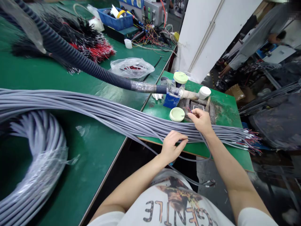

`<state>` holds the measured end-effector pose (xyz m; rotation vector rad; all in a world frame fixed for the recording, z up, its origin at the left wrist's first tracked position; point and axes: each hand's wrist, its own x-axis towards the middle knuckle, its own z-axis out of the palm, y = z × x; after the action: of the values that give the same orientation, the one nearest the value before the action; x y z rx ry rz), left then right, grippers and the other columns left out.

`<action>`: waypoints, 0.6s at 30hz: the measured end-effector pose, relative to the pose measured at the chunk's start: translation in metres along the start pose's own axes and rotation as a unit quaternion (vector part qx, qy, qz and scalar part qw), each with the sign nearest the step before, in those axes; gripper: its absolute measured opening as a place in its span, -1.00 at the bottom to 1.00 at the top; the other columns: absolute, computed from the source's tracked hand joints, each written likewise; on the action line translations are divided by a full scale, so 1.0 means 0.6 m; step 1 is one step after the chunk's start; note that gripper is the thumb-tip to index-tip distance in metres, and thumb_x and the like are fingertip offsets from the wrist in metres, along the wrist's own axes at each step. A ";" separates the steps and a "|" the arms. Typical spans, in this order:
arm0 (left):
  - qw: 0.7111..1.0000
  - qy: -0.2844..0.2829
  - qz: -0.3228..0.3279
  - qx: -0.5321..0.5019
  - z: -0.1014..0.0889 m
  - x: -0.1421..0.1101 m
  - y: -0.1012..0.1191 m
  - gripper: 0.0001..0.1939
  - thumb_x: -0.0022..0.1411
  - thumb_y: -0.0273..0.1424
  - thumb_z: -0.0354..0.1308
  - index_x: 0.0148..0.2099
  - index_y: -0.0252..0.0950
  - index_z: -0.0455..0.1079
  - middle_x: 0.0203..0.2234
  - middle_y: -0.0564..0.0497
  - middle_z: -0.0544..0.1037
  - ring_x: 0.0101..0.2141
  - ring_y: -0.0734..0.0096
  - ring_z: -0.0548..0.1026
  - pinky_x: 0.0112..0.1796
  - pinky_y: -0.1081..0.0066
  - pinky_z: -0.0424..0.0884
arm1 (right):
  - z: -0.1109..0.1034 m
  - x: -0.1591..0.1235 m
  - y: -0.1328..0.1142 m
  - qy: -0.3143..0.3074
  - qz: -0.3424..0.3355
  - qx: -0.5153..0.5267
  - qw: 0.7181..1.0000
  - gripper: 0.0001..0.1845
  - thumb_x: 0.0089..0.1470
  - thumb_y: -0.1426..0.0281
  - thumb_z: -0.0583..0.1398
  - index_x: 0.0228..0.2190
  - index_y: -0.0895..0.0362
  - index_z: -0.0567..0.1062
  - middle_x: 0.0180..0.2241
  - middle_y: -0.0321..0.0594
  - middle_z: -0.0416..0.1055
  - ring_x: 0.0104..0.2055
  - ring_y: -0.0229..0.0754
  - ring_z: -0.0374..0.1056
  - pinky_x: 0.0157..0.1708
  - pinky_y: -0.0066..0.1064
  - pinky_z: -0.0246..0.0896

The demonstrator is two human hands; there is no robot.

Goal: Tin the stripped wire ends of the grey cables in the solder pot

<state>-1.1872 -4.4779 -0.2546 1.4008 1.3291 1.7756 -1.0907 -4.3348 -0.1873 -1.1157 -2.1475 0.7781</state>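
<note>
A long bundle of grey sheathed cables [98, 105] runs across the bench and over a small green board [225, 117], its stripped ends fanning into coloured wires [251, 141] at the right. My right hand [199, 121] pinches thin coloured wires [188, 110] just above the bundle, close to a pale green round lid [176, 114]. My left hand [172, 147] sits at the bundle's near side, with fingers and thumb slightly apart and touching the grey cables. Behind the hands, a dark metal fixture [197, 106] lies on the board.
A grey cable coil [39, 157] lies on the green bench [94, 138] at left. A dark corrugated hose [77, 59] crosses above it, ending at a white fitting [204, 92]. Black-and-red wire bundles [91, 47], a plastic bag [131, 68] and a blue bin [115, 18] lie beyond. A co-worker [256, 40] stands at right.
</note>
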 end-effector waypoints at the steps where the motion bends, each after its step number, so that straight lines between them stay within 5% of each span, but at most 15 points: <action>1: 0.998 0.003 0.048 0.045 -0.007 -0.002 -0.005 -0.93 0.18 -0.44 0.17 -0.26 -0.27 0.48 -0.42 -0.02 0.57 -0.35 0.38 0.44 -0.25 0.32 0.34 | 0.004 0.017 0.006 -0.014 -0.002 -0.028 1.000 -0.77 -0.04 0.31 0.20 -0.62 0.15 0.37 -0.69 -0.41 0.18 -0.60 -0.35 0.06 -0.56 -0.47 -0.05; 5: 0.983 -0.015 0.128 0.133 -0.012 -0.010 -0.024 -0.91 0.20 -0.47 0.15 -0.23 -0.26 0.45 -0.40 -0.01 0.57 -0.36 0.39 0.45 -0.28 0.32 0.31 | 0.024 0.061 0.023 -0.053 -0.004 -0.145 0.988 -0.79 -0.08 0.31 0.18 -0.64 0.14 0.39 -0.69 -0.37 0.24 -0.59 -0.31 0.13 -0.54 -0.46 -0.05; 18: 0.973 -0.046 0.150 0.171 -0.009 -0.009 -0.034 -0.92 0.23 -0.43 0.11 -0.24 -0.26 0.43 -0.42 0.02 0.57 -0.36 0.43 0.46 -0.31 0.34 0.26 | 0.054 0.086 0.031 -0.112 0.003 -0.257 0.960 -0.83 -0.08 0.32 0.15 -0.58 0.13 0.47 -0.59 -0.27 0.40 -0.51 -0.23 0.26 -0.49 -0.44 -0.02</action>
<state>-1.1941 -4.4767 -0.2751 1.9349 1.4887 1.6919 -1.1292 -4.2895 -0.2100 -1.3384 -2.6296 0.3602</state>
